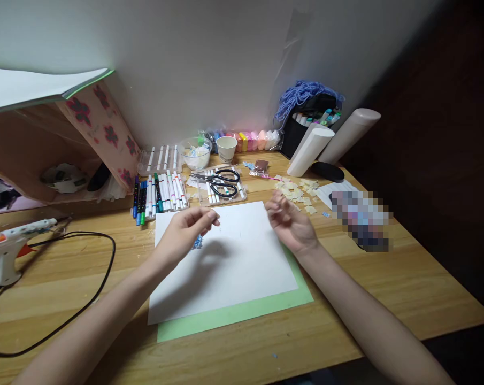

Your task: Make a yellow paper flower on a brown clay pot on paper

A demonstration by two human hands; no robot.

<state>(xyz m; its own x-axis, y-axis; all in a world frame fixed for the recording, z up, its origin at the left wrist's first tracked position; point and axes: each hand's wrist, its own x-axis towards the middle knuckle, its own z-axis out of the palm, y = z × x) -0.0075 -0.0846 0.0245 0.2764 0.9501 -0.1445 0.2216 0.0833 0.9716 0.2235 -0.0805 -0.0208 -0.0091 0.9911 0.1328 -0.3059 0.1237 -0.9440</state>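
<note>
My left hand (189, 229) hovers above a white sheet of paper (242, 267), thumb and index finger pinched together. What is between its fingertips is too small to make out. Just under that hand shows a small blue-and-white crumpled bit (197, 242); whether the hand touches it or it lies on the sheet, I cannot tell. Over the sheet's right edge is my right hand (293, 223), its fingers curled in near a scatter of pale yellow scraps (292, 191). Anything in those fingers is hidden. A green sheet (233, 320) sticks out beneath the white one.
Black-handled scissors (225, 183) lie on a marker case behind the paper. Nearby stand a bowl (196, 155), a paper cup (227, 148) and several markers (165, 192). A glue gun (13, 243) with a looped cord is left; white tubes (310, 152) stand back right.
</note>
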